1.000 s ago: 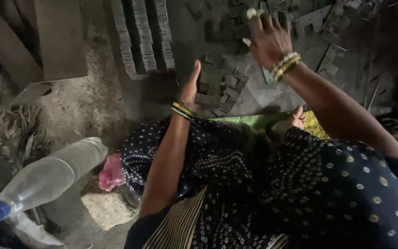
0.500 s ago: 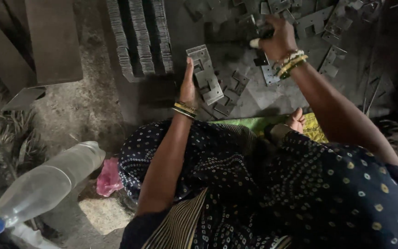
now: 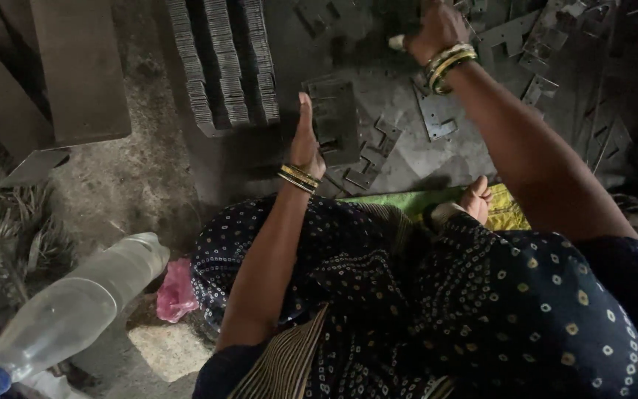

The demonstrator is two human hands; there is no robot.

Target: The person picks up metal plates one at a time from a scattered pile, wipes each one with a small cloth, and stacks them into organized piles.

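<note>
Pressing flat against a metal plate stack (image 3: 334, 118), left hand (image 3: 306, 140) spread; right hand (image 3: 437, 29) grip unclear.

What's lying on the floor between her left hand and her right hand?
In the head view, a small stack of flat grey metal plates stands beside the left hand. Past it is bare dusty floor, then one loose plate below the right hand.
</note>
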